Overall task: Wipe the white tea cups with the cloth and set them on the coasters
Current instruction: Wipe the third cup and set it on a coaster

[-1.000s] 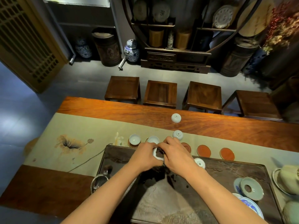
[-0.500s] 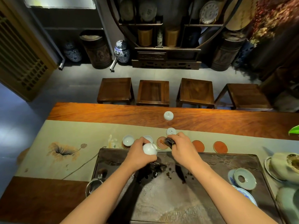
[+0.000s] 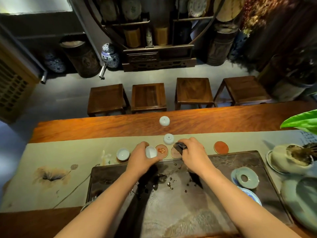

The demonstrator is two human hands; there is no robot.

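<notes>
My left hand (image 3: 143, 156) grips a white tea cup (image 3: 151, 152), tilted with its mouth toward me, just left of a bare round coaster (image 3: 162, 150). My right hand (image 3: 193, 152) holds a dark cloth (image 3: 180, 146) bunched over a second coaster (image 3: 175, 152). Another white cup (image 3: 123, 154) stands upright on the leftmost coaster. A red coaster (image 3: 221, 147) lies bare to the right. Two more white cups rest upside down: one (image 3: 168, 139) on the runner behind the coasters, one (image 3: 164, 121) farther back on the bare wood.
A dark stone tea tray (image 3: 223, 162), wet with drops, lies under my forearms. Lids and a blue-and-white dish (image 3: 247, 177) sit at its right end, a potted plant (image 3: 291, 158) beyond. The beige runner (image 3: 68, 152) covers the wooden table; several stools stand behind it.
My hands came apart: the left carried the cup out toward the coaster row, the right moved the cloth away to the right over a coaster. The view shifted slightly.
</notes>
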